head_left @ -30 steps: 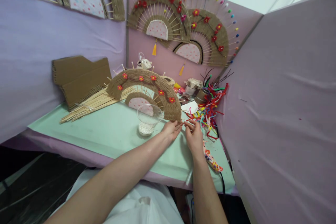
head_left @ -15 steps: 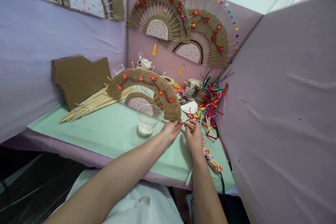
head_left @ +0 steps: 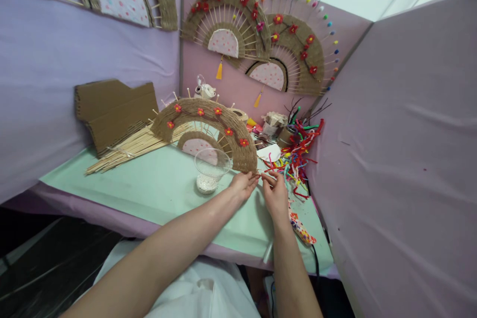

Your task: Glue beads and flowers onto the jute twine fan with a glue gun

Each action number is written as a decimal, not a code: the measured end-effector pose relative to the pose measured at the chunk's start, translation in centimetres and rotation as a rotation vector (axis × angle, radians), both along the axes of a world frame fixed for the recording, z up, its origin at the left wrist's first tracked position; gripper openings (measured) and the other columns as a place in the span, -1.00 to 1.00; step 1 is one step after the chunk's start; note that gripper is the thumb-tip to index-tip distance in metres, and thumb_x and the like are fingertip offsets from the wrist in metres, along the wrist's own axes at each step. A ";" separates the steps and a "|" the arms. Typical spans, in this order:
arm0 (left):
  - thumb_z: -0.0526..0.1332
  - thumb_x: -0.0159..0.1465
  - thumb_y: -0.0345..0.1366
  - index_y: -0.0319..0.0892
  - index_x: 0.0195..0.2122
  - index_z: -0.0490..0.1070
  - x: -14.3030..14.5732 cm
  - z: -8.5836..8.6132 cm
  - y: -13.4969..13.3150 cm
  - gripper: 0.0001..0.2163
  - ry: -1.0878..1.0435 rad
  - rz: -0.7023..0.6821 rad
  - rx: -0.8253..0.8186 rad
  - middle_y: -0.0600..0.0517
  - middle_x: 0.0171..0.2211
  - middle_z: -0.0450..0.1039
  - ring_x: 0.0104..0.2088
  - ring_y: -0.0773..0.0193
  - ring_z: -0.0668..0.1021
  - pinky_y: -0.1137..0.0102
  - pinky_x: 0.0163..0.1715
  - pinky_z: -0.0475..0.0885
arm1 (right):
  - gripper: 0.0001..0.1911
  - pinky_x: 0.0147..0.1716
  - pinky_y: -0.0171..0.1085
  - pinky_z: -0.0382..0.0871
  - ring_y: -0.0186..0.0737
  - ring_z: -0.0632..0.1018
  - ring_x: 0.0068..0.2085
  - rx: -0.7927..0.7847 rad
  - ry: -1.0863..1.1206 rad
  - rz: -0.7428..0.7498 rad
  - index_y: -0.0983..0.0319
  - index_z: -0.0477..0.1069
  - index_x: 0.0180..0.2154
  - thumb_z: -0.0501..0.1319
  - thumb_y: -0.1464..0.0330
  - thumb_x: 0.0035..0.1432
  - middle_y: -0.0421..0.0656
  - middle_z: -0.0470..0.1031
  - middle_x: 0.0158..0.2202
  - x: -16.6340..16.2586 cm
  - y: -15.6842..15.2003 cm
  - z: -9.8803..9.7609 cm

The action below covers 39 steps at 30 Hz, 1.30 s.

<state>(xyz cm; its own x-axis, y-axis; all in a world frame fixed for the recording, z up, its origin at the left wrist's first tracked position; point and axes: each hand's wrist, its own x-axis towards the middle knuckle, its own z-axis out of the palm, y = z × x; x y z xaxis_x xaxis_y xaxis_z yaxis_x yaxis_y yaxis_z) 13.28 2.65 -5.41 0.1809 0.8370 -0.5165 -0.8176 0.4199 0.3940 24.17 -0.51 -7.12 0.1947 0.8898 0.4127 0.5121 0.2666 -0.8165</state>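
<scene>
Both hands, left hand [head_left: 244,185] and right hand [head_left: 275,190], pinch together at the woven fan [head_left: 208,126]'s lower-right corner, mid-frame; steady, small finger movements seem best.

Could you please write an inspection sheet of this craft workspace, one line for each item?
Surface: pale green table, edged by purple cloth.
Job's things: woven twine fan with red flowers stands upright on the table; clear cup with white beads beside it.
Clutter: bundle of wooden sticks, cardboard pieces, heap of coloured pipe cleaners.
Hands: left hand touches the fan's lower right end; right hand pinches something small close beside it, too small to tell.
Cables: black cable at the table's right front edge.
Surroundings: cloth-covered partitions; finished fans hang on the back wall.
</scene>
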 end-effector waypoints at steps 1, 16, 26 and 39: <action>0.03 0.30 -0.54 -0.27 -0.27 0.33 0.0 0.0 0.0 -0.87 0.001 -0.001 0.001 -0.03 -0.45 0.46 -0.46 0.39 0.54 0.52 -0.41 0.44 | -0.71 -0.15 -0.09 0.38 -0.06 0.57 -0.12 0.000 0.000 0.001 0.19 0.22 -0.10 0.11 0.32 0.11 0.00 0.57 -0.16 0.0 0.0 0.0; 0.02 0.31 -0.54 -0.27 -0.37 0.29 0.0 0.5 -0.3 -0.85 0.017 0.008 0.007 -0.02 -0.47 0.44 -0.45 0.39 0.55 0.53 -0.40 0.43 | -0.69 -0.16 -0.09 0.38 -0.05 0.57 -0.12 0.001 -0.002 -0.001 0.19 0.22 -0.08 0.11 0.32 0.10 0.01 0.57 -0.17 0.1 0.0 0.0; 0.03 0.30 -0.54 -0.27 -0.36 0.31 -0.1 0.5 -0.3 -0.86 0.011 0.010 -0.001 -0.02 -0.48 0.45 -0.45 0.39 0.54 0.52 -0.41 0.43 | -0.70 -0.16 -0.09 0.39 -0.06 0.57 -0.13 0.000 0.002 0.002 0.19 0.22 -0.09 0.11 0.31 0.10 0.00 0.57 -0.17 -0.1 -0.1 0.1; 0.03 0.30 -0.54 -0.26 -0.35 0.32 0.0 0.4 -0.3 -0.86 0.004 0.011 0.001 -0.02 -0.47 0.44 -0.45 0.38 0.54 0.51 -0.39 0.42 | -0.68 -0.15 -0.09 0.39 -0.06 0.57 -0.12 -0.006 0.010 0.005 0.20 0.24 -0.08 0.12 0.31 0.10 0.01 0.57 -0.16 0.0 -0.1 0.1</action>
